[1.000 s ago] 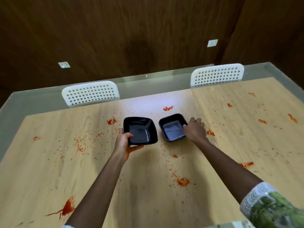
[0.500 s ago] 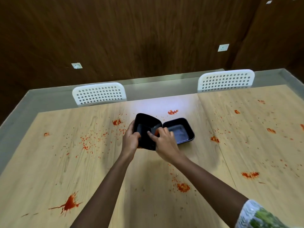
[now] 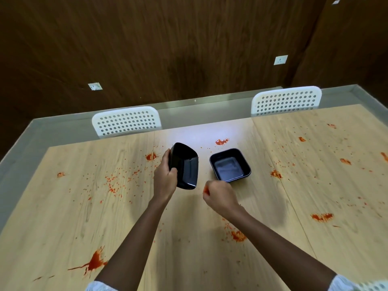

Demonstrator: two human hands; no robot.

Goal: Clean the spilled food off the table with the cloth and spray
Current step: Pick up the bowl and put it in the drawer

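The light wooden table [image 3: 63,217] is spattered with red sauce, with a big splat [image 3: 95,261] near the front left and smaller blotches such as one [image 3: 321,216] on the right. My left hand [image 3: 165,179] grips a black square bowl [image 3: 185,166], lifted and tilted on its side above the table's middle. A second black bowl [image 3: 230,165] sits flat on the table just right of it. My right hand [image 3: 220,197] hovers in front of that bowl with curled fingers and red sauce on a fingertip. No cloth or spray is in view.
Two white perforated chairs, one [image 3: 126,122] at the far left and one [image 3: 286,100] at the far right, stand against the table's far edge. A dark wood-panelled wall [image 3: 189,49] rises behind them.
My left hand lifted the left bowl off the table and tipped it on its side. My right hand reached into it, then drew back toward me, its fingertip now red.
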